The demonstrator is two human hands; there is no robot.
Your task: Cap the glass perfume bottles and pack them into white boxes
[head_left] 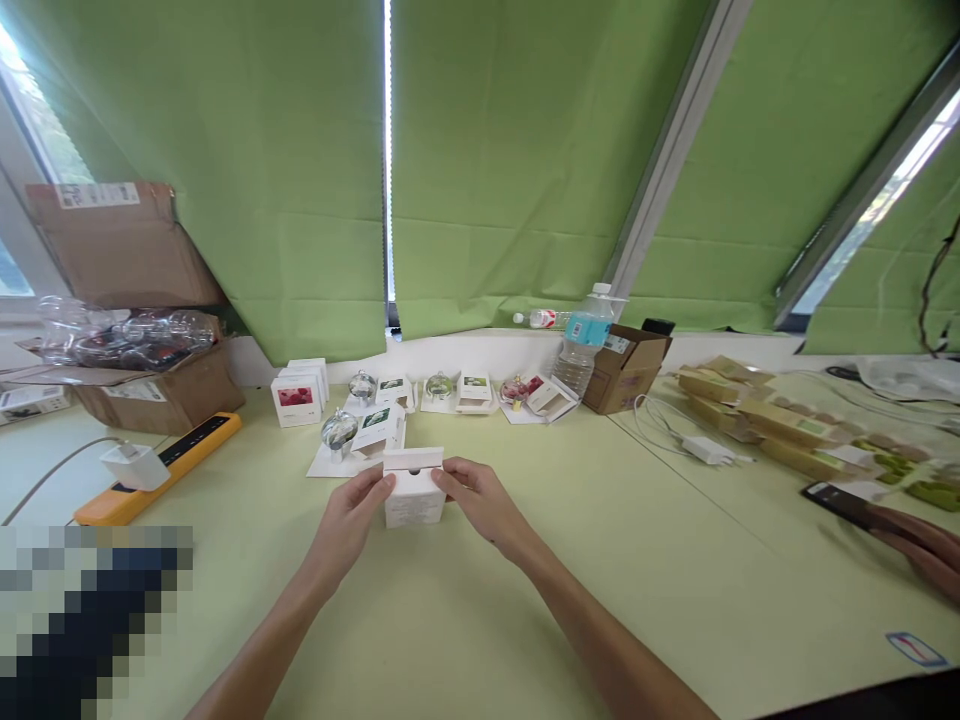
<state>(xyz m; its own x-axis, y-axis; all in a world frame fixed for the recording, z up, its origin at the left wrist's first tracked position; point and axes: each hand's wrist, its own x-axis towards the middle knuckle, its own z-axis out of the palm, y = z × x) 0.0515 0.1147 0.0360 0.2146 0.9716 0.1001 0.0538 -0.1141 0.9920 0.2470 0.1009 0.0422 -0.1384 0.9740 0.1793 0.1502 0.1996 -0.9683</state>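
Note:
A small white carton [414,507] stands on the table right in front of me, its top flap raised. My left hand [358,500] grips the carton's left side, thumb near the upper front edge. From the right, my right hand [478,492] closes on the other side, its thumb by the dark half-round notch under the flap. Just behind the carton lie an opened white box with a green picture [379,430] and a clear round glass bottle [340,430]. Whatever is inside the carton is hidden.
White boxes with a red picture [295,398] stand left. Behind are more glass bottles [439,385], a water bottle [583,345] and a brown carton [626,368]. An orange power strip [161,470] lies left; a white charger [706,450] and another person's hand with a phone [836,503] are right.

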